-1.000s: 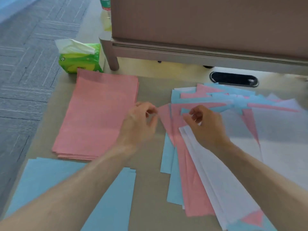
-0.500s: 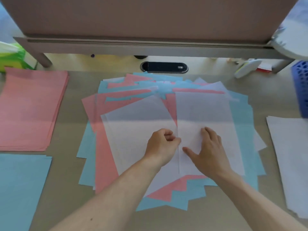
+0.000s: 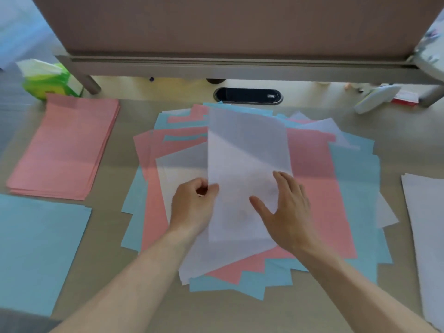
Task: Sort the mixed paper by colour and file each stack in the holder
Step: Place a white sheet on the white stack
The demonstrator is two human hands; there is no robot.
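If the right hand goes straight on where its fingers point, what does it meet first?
The white sheet under it runs on ahead; past that, likely the pile's far blue sheets.

No legible text being shown. Print on green tissue pack (image 3: pixel 49 81) being blurred beyond reading. White mark on black cable port (image 3: pixel 240 95) being rendered too small for reading.

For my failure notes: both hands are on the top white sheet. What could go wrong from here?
1. The left hand pinches the white sheet at one edge; a second white sheet lies right beneath and might be dragged along.
2. The right hand lies flat on it, so sliding it toward the white stack may scatter the loose mixed pile.
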